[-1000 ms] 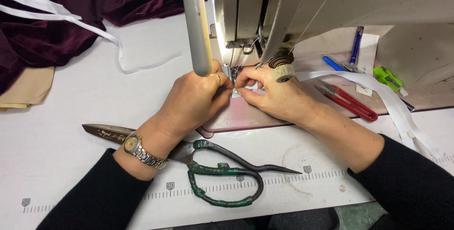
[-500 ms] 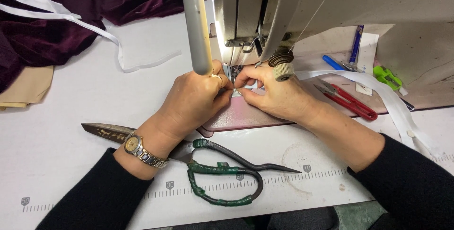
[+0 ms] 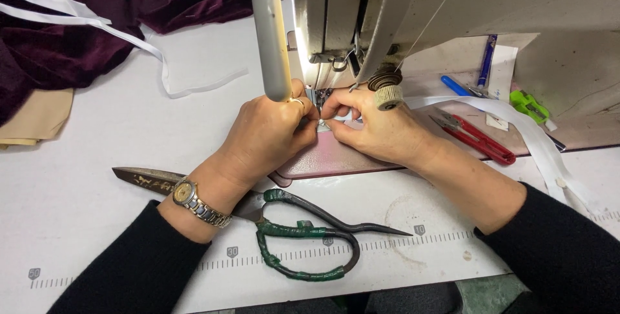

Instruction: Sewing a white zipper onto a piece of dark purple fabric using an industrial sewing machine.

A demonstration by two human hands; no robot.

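- Upper left of the frame: a heap of dark maroon velvet cloth [image 3: 58,49] lies on the white counter [image 3: 116,140], with a tan folded fabric piece [image 3: 35,117] at its lower edge and a loose white ribbon strip [image 3: 97,23] curling across it onto the counter.
- Lower left: the left hand [image 3: 268,134] comes up from a black sleeve, a silver wristwatch [image 3: 194,201] on the wrist, knuckles up and fingers curled toward the centre.
- Its grip is pressed together, fingertips pinching a small white strip of fabric [image 3: 330,122] just under the sewing machine's needle area.
- Under that forearm lie large old tailor's shears with green-wrapped handles [image 3: 297,243], long axis running left to right, blades pointing to the left of the frame.
- Centre top: the grey-beige industrial sewing machine [image 3: 400,10] rises above the hands, with a cream-coloured tube [image 3: 270,36] standing in front of it.
- The right hand [image 3: 378,130] reaches in from the lower right, also pinching the small white strip, fingertips touching those of the left.
- Right of centre: red-handled thread snips [image 3: 481,141] lie pointing to the upper left, a wide white ribbon band [image 3: 529,136] runs diagonally, and a blue pen [image 3: 485,62] and a green clip [image 3: 528,104] lie further up.
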